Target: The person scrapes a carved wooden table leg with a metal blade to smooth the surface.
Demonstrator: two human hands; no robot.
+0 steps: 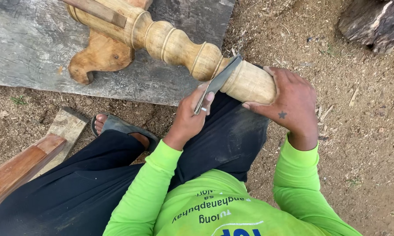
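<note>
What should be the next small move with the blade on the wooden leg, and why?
Probably draw the blade along the groove, turning the leg slightly. The left hand presses the blade's edge into the groove next to the leg's end, and the right hand grips that end, steadying it over the lap.

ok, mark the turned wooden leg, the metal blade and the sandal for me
turned wooden leg point(179, 43), head view, on a rounded bulge mid-length.
metal blade point(221, 78), head view, on the flat strip where it lies against the leg.
sandal point(122, 126), head view, on the grey strap over the foot.
</note>
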